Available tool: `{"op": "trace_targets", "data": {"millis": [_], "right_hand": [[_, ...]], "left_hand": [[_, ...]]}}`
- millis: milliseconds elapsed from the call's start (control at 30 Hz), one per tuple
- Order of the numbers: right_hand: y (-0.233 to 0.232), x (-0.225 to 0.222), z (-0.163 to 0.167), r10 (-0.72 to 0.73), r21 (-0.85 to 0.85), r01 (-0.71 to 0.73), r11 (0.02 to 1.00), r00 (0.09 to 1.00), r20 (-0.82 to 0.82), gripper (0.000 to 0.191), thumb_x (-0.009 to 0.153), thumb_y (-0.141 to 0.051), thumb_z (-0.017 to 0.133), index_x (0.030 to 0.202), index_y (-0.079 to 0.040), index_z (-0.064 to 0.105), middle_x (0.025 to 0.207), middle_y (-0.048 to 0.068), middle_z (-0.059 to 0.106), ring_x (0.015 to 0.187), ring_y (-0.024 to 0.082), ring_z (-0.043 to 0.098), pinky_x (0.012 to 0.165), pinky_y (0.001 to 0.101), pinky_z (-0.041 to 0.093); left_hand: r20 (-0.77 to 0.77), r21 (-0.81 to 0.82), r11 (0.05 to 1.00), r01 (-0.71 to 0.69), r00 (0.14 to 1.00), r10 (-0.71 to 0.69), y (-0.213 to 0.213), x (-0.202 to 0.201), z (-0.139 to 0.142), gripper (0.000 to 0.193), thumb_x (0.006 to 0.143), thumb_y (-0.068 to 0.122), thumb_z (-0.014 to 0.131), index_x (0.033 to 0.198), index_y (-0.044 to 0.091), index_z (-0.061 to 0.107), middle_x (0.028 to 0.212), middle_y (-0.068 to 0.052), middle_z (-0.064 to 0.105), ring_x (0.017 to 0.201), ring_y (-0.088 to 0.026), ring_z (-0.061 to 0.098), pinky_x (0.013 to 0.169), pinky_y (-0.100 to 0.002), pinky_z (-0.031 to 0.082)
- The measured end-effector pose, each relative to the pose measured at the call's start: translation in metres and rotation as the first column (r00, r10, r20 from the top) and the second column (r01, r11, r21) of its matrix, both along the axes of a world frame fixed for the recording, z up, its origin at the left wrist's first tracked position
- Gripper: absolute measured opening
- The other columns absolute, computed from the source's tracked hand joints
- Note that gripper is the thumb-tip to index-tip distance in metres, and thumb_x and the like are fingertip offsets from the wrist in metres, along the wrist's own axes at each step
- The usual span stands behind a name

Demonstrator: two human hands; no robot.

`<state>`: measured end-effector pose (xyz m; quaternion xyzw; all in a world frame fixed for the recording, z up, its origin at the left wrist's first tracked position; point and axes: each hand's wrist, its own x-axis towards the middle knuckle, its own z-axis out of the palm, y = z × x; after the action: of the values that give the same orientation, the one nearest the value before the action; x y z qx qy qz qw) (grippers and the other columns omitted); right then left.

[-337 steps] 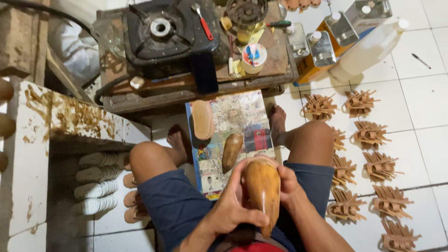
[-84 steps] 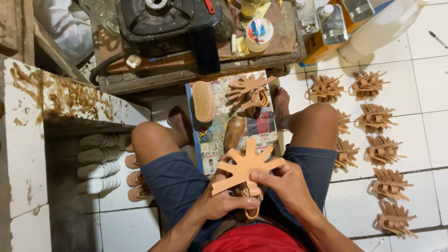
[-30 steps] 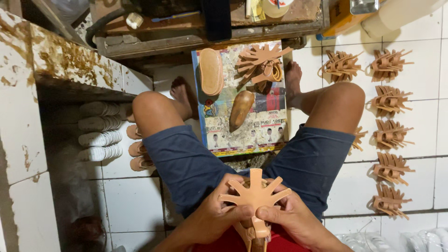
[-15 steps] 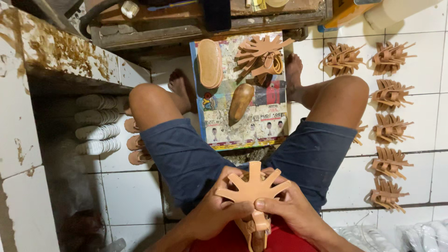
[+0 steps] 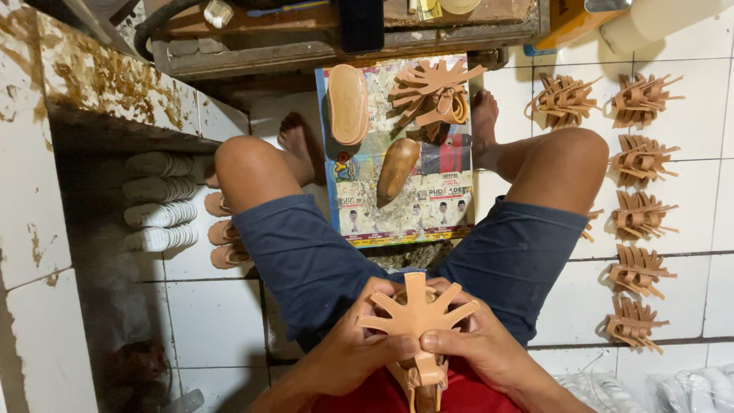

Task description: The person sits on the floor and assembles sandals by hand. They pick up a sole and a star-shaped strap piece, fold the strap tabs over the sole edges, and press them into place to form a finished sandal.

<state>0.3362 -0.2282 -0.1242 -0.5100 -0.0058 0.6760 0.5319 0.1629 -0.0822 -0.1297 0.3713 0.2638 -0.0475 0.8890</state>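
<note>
Both my hands hold a tan leather sandal upper [image 5: 417,313] with several radiating straps, pressed over something I cannot see clearly in my lap. My left hand [image 5: 353,350] grips it from the left, thumb on the straps. My right hand [image 5: 482,346] grips it from the right, thumb near the middle. A buckled strap [image 5: 420,375] hangs below my thumbs. On a printed paper sheet [image 5: 428,206] between my feet lie a tan sole [image 5: 347,103], a brown wooden shoe form [image 5: 397,168] and another strap upper [image 5: 432,88].
Several finished strap uppers [image 5: 638,214] lie in rows on the white tile floor to the right. Stacked pale soles [image 5: 157,199] sit under a stained tiled ledge [image 5: 92,76] at left. A low wooden bench [image 5: 321,38] stands ahead of my knees.
The smooth wooden form I held at first gave way to the strap upper. Over the last second my hands shifted slightly on it and the view drifted down.
</note>
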Motion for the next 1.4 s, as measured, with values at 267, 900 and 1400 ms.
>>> {"op": "trace_targets", "data": {"millis": [267,900,1400], "right_hand": [[-0.003,-0.001,-0.002,0.021,0.008,-0.021,1.000,0.995,-0.100,0.073,0.078,-0.021,0.083,0.141,-0.001,0.051,0.119,0.011,0.069,0.105,0.018,0.067,0.091,0.0354,0.055],[-0.009,0.001,-0.015,0.009,0.040,-0.007,0.999,0.999,-0.035,0.067,0.076,-0.017,0.087,0.134,0.001,0.059,0.113,0.008,0.069,0.103,0.015,0.065,0.090,0.0321,0.054],[-0.008,0.014,-0.025,0.081,0.188,-0.112,0.976,0.982,0.168,0.080,0.067,-0.020,0.092,0.136,-0.007,0.053,0.110,0.000,0.064,0.101,0.010,0.062,0.088,0.0276,0.052]], "left_hand": [[-0.007,-0.088,0.995,-0.049,0.999,0.048,-0.007,-0.003,-0.016,0.071,0.085,0.033,0.083,0.133,0.002,0.040,0.122,-0.010,0.053,0.115,-0.015,0.057,0.097,-0.033,0.053],[0.007,0.034,0.996,-0.077,0.997,0.077,-0.012,-0.001,-0.009,0.053,0.089,0.017,0.079,0.128,0.004,0.045,0.120,-0.008,0.055,0.112,-0.014,0.057,0.095,-0.032,0.052],[-0.011,0.016,0.985,-0.173,0.985,0.173,-0.017,-0.008,-0.001,0.063,0.086,0.012,0.080,0.134,0.002,0.041,0.131,-0.013,0.057,0.118,-0.019,0.060,0.099,-0.036,0.053]]}}
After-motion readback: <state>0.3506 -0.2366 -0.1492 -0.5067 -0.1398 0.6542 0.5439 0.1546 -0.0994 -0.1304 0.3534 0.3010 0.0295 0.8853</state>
